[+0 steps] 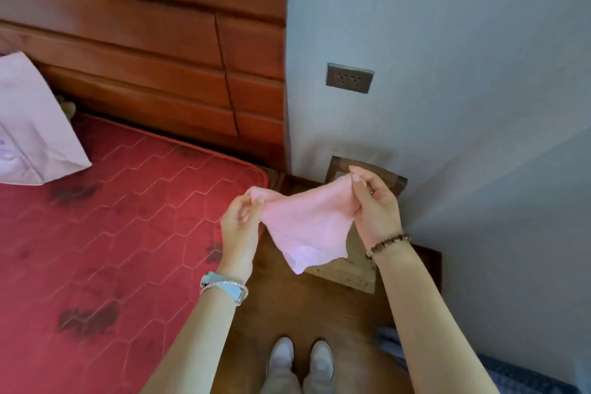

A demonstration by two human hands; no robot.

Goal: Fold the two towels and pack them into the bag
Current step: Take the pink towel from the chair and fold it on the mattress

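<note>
Both forearms reach forward, raised over the wooden floor point(303, 313) beside the bed. The left hand point(241, 217) and right hand point(372, 201) each pinch an upper corner of the pink towel point(307, 224) between curled fingers, so it hangs slack between them. The pale paper bag point(28, 125) lies well apart on the red mattress point(128, 201).

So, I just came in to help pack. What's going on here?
A person standing by the red mattress holds a pink towel up. The left hand pinches one top corner, the right hand the other. The pale bag lies apart on that mattress. No second towel shows.
</note>
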